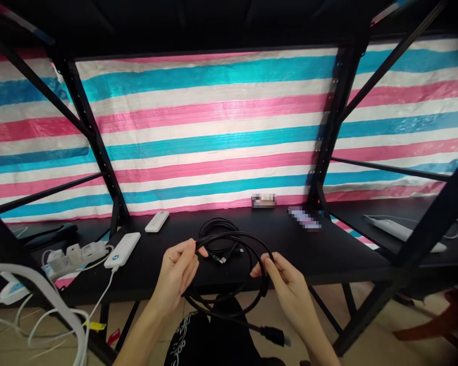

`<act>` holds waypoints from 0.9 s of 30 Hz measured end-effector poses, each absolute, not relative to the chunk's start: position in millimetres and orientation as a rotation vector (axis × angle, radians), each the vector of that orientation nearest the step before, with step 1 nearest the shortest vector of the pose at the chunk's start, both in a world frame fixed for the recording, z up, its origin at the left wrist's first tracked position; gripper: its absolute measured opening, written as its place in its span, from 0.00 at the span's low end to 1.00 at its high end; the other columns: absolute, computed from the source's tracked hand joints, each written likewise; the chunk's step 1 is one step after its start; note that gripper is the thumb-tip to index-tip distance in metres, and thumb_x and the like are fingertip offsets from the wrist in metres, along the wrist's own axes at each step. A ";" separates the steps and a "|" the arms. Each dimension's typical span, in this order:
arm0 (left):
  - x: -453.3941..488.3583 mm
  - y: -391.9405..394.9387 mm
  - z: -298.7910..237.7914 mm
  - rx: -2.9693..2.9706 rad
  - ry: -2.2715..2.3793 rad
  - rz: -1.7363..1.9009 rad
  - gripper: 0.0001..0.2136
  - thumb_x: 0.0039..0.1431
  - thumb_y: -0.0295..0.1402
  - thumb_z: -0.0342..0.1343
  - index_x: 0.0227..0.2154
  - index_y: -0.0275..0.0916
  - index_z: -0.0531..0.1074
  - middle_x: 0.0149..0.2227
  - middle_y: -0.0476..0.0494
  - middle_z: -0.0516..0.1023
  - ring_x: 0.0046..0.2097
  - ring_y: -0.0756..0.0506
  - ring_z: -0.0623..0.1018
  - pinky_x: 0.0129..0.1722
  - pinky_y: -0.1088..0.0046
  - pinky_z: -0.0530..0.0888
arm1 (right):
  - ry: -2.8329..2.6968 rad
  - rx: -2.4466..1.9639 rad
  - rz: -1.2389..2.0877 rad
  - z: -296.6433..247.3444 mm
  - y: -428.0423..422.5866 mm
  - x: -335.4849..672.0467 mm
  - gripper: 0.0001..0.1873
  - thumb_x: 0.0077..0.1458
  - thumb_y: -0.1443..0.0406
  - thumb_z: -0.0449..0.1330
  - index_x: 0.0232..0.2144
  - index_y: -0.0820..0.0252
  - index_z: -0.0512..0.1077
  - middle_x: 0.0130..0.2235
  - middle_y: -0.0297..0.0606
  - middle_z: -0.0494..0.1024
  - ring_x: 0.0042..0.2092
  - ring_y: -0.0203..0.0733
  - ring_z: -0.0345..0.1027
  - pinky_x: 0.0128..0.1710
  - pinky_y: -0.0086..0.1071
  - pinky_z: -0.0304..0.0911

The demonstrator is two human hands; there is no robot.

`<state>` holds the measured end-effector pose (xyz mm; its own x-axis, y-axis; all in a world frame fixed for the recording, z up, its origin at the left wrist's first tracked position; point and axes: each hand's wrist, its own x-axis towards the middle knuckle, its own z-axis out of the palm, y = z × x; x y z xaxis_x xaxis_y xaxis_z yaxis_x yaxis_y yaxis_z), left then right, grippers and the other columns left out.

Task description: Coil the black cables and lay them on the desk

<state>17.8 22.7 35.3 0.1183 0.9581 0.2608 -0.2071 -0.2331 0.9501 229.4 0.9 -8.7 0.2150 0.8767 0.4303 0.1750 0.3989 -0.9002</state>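
Observation:
My left hand (177, 272) is closed in a pinch on a black cable (232, 239) that curves in a loop over the front of the black table (328, 254). On the loop's right side my right hand (280, 277) pinches the same cable. More of the cable hangs below the table edge, ending in a black plug (274, 335) near my lap. A second coil of black cable (217, 227) lies on the table just behind the loop.
A white power bank (122, 249) with a white cord and a smaller white device (156, 221) lie on the table's left. White chargers (74, 254) sit further left. Black rack posts (95, 142) frame a striped pink, blue and white tarp (213, 127). Another white device (400, 231) lies at right.

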 end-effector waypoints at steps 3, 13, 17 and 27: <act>11.8 22.1 34.5 1.411 0.911 1.363 0.20 0.61 0.49 0.50 0.27 0.36 0.73 0.07 0.58 0.55 0.11 0.55 0.55 0.14 0.78 0.55 | -1.166 -1.052 0.596 -8.9 4.5 229.7 0.17 0.57 0.51 0.57 0.30 0.59 0.72 0.26 0.36 0.77 0.29 0.41 0.74 0.33 0.31 0.70; -40.2 43.2 25.2 1.121 1.079 1.861 0.18 0.55 0.50 0.56 0.27 0.38 0.66 0.16 0.58 0.64 0.22 0.51 0.72 0.25 0.77 0.67 | -0.463 -0.716 0.529 -12.9 9.1 263.2 0.13 0.54 0.56 0.62 0.29 0.56 0.64 0.22 0.23 0.62 0.21 0.28 0.56 0.21 0.23 0.59; -45.1 47.6 18.8 0.997 1.085 2.009 0.19 0.54 0.52 0.57 0.26 0.39 0.64 0.16 0.60 0.60 0.21 0.53 0.70 0.22 0.79 0.63 | -0.383 -0.703 0.499 -14.2 4.2 285.7 0.09 0.53 0.62 0.63 0.28 0.55 0.65 0.22 0.24 0.59 0.20 0.29 0.50 0.19 0.25 0.53; -12.4 26.7 26.1 1.183 1.023 2.100 0.18 0.57 0.47 0.56 0.20 0.39 0.67 0.19 0.54 0.65 0.33 0.51 0.73 0.36 0.77 0.69 | -0.812 -0.859 0.413 -4.0 -10.7 267.9 0.15 0.57 0.52 0.60 0.29 0.56 0.69 0.22 0.27 0.68 0.20 0.33 0.62 0.25 0.32 0.65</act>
